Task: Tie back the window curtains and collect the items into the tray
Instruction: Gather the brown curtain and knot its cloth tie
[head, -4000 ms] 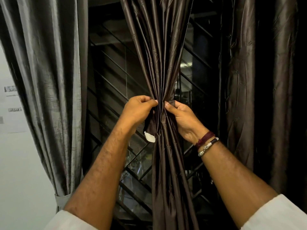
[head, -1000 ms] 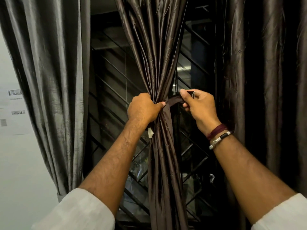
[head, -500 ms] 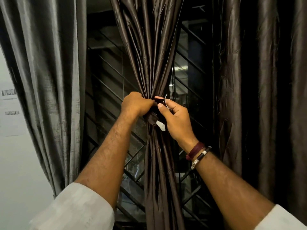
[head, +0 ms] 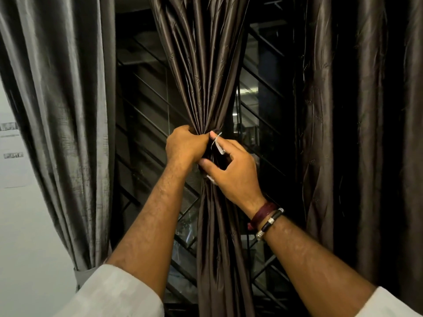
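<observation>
Left hand (head: 185,147) fingers clench the gathered centre curtain (head: 203,72) at its waist; right hand (head: 231,172) pinches tie-back band (head: 217,145) w/ small hook beside it. Risk: band slips (satin fabric), bundle spreads. Tray not visible.

— What's the centre curtain (head: 206,65) looking like?
— Dark brown cloth, smooth, glossy, shining along its pleats.
— And the grey curtain (head: 57,110) at the left of the frame?
— Also sheeny cloth, showing a faint rough weave. The sleeve (head: 114,294) is looking matt white.
</observation>
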